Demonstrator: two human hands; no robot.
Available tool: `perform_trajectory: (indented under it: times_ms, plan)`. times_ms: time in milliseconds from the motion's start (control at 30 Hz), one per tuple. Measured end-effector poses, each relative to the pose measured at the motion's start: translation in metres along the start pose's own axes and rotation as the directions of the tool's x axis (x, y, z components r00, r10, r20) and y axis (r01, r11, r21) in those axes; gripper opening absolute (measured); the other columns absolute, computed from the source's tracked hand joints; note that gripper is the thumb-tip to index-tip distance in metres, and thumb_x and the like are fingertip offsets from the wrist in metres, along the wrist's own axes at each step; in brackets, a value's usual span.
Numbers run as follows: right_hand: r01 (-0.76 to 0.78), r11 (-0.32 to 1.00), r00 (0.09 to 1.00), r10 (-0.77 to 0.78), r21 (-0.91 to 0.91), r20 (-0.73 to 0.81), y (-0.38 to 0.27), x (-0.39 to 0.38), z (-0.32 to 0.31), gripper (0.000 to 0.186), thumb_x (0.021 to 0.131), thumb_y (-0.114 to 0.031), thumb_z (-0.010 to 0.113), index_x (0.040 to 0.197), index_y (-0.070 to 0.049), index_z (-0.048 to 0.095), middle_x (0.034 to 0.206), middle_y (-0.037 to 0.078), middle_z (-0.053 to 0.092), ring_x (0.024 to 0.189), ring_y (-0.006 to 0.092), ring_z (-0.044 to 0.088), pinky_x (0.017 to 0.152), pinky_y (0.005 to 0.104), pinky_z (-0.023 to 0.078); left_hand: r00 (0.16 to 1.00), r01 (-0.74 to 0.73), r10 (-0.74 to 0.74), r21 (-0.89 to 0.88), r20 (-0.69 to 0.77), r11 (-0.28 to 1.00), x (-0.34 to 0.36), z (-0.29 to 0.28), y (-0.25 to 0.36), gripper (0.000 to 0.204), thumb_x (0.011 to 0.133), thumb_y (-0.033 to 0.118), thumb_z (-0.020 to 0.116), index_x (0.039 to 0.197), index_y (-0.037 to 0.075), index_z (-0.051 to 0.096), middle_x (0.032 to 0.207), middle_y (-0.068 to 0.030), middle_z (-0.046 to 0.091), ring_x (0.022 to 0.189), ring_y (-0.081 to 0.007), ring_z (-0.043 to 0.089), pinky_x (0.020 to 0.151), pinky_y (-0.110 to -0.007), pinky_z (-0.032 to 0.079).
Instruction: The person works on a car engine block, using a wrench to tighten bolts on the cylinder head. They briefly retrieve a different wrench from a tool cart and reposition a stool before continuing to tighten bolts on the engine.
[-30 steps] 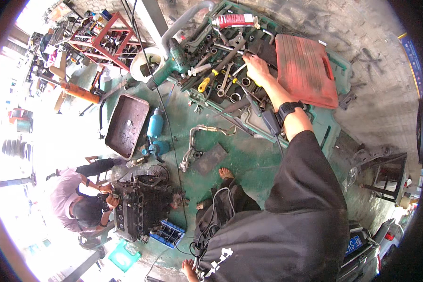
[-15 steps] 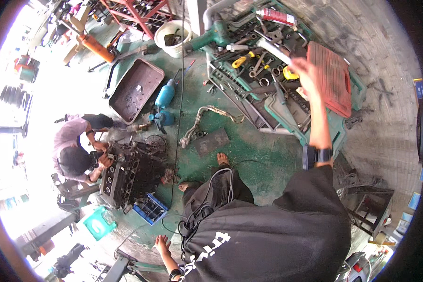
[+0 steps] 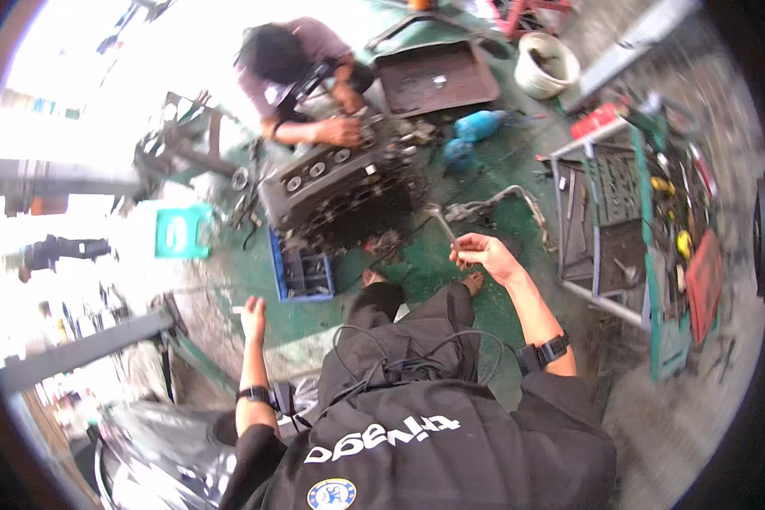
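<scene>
Slim metal tool (image 3: 444, 227) in the right hand (image 3: 484, 255), above green floor (image 3: 518, 159).
The right grip pinches the tool's near end; the left hand's (image 3: 253, 320) grip is too blurred to tell. Beyond stand a blue crate (image 3: 308, 297), then an engine (image 3: 323, 181) with a co-worker (image 3: 321, 41) bent over its far side.

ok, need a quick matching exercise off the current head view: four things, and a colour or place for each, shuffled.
Things:
1. slim metal tool
2. crate
3. shallow tray
4. round bucket

Colour or place:
A. white
B. dark brown
C. between the fingers of the right hand
D. blue

Right pairs: 1-C, 2-D, 3-B, 4-A
</scene>
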State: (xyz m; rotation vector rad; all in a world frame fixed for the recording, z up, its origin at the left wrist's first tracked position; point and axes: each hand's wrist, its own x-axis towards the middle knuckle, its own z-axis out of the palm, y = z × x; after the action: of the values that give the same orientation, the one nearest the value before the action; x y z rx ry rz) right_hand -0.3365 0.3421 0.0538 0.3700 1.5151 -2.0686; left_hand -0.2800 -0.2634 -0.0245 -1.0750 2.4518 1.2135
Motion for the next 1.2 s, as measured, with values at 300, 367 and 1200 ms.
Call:
perform_trajectory:
  times_ms: [300, 367, 1200]
  plan:
    - [-0.012, 0.776, 0.992, -0.071, -0.63, -0.106, 0.081, 0.177, 0.094, 0.031, 0.096, -0.029, 0.058, 0.088, 0.0, 0.065, 0.062, 0.004, 0.056, 0.056, 0.0127, 0.052, 0.053, 0.0302, 0.04, 0.928, -0.294, 0.315, 0.129, -0.2, 0.947, 0.087, 0.063, 0.105, 0.044, 0.091, 0.024, 0.061, 0.13, 0.003, 0.054, 0.11, -0.0132, 0.067, 0.1, -0.0251, 0.064, 0.09, -0.035, 0.047]
    - [0.018, 0.71, 0.987, -0.125, -0.704, -0.1, 0.096, 0.21, 0.081, 0.028, 0.095, -0.026, 0.058, 0.09, 0.0, 0.066, 0.063, 0.008, 0.057, 0.057, 0.0145, 0.053, 0.055, 0.0312, 0.041, 0.817, -0.5, 0.535, 0.2, -0.214, 0.843, 0.112, 0.105, 0.12, 0.041, 0.091, 0.02, 0.062, 0.128, 0.004, 0.056, 0.117, -0.0128, 0.064, 0.11, -0.0276, 0.06, 0.094, -0.036, 0.045]
    - [0.472, -0.05, 0.587, -0.727, -0.88, 0.356, 0.151, 0.344, -0.032, 0.02, 0.075, -0.002, 0.074, 0.095, -0.004, 0.072, 0.073, 0.008, 0.062, 0.06, 0.0198, 0.059, 0.054, 0.0299, 0.045, 0.584, -0.809, 0.795, -0.031, -0.166, 0.588, 0.211, 0.221, 0.097, 0.04, 0.085, 0.004, 0.067, 0.125, 0.004, 0.061, 0.106, -0.0084, 0.068, 0.105, -0.0177, 0.06, 0.098, -0.032, 0.041]
